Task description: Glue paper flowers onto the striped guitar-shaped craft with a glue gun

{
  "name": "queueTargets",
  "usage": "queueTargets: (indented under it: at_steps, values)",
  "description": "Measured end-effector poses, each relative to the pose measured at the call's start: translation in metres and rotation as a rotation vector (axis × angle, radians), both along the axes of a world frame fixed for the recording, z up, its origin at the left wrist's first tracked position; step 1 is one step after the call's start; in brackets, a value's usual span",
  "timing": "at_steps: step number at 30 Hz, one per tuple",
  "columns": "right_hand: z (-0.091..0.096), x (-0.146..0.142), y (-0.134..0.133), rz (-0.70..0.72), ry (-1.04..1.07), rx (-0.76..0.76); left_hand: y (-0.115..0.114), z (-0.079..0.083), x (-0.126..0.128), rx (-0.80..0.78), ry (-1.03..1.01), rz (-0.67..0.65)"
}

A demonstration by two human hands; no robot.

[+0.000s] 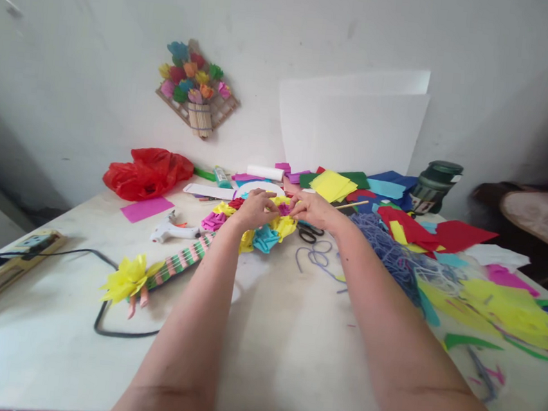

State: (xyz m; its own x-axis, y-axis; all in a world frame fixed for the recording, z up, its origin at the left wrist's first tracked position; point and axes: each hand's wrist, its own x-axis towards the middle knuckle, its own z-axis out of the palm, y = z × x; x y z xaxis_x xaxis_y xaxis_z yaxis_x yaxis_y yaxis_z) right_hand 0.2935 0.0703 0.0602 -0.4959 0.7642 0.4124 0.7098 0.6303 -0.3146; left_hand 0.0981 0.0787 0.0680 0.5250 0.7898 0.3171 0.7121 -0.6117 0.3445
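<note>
A round white piece (260,186) with a long white strip lies near the back of the table. Crumpled crepe-paper flowers (265,238) in yellow, blue, pink and red cover its front. My left hand (255,210) bends over the flowers from the left, fingertips closed on the yellow paper. From the right, my right hand (315,209) pinches the yellow and magenta paper with thumb and fingers. Between the two hands the fingertips nearly meet and partly hide the paper. Black-handled scissors (307,233) lie just below my right hand. A thin wooden stick (352,204) shows behind my right wrist.
A white glue gun (175,229) and a striped green-and-pink stick with a yellow paper flower (127,278) lie left. A power strip (12,258) stands at the left edge. Purple yarn (385,255), coloured paper sheets (333,185) and a green jar (435,187) are right.
</note>
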Motion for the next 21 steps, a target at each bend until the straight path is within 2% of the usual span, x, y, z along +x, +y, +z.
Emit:
queueTargets:
  at_steps: [10, 14, 17, 21]
  values:
    - [0.000, 0.000, 0.000, 0.003, -0.003, 0.031, 0.006, -0.008, 0.002, 0.069, 0.008, -0.013]
    - [0.001, -0.001, -0.001, 0.002, 0.019, 0.035, 0.003, -0.003, 0.002, 0.076, -0.003, 0.007]
    - [0.001, 0.000, -0.002, -0.002, 0.022, 0.010, -0.001, 0.007, -0.006, 0.078, -0.040, 0.065]
    - [-0.001, -0.001, -0.001, -0.036, 0.010, 0.001, -0.006, 0.020, -0.021, 0.031, -0.140, 0.243]
